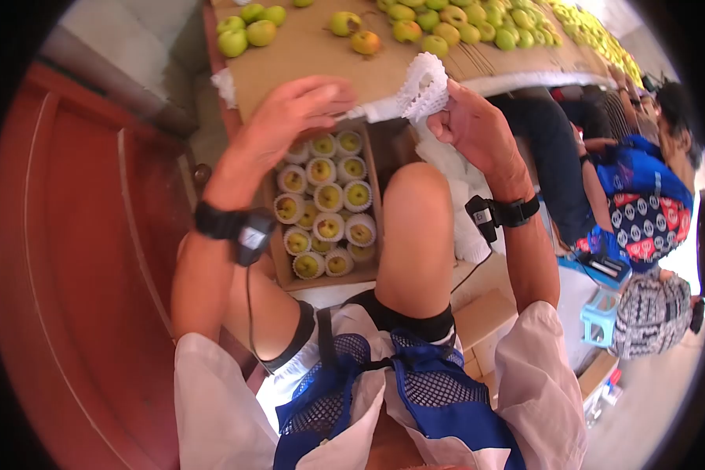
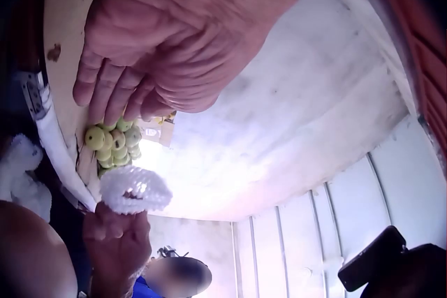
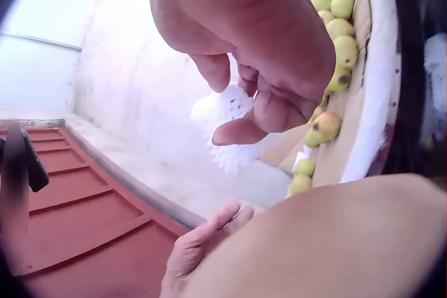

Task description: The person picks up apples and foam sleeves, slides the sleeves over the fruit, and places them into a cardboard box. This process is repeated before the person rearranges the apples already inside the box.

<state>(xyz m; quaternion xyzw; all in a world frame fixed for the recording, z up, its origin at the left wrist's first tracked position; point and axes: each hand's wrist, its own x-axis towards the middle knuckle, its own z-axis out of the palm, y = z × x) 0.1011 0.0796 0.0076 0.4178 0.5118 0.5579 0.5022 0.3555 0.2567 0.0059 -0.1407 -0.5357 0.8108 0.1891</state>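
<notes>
A white foam net sleeve, its ring-like opening spread, is pinched in the fingers of the right hand above the person's knee. The left hand is held with fingers extended and nothing in it, over the far end of the box. In the left wrist view the left palm shows bare, and the foam sleeve stands on the right fingertips. The right wrist view shows thumb and fingers on the sleeve. Below, a cardboard box holds yellow-green apples in white foam sleeves.
Loose apples lie on the cardboard-covered table ahead. White foam sleeves are heaped right of the knee. A red door is at the left; other people sit at the right beside a light-blue stool.
</notes>
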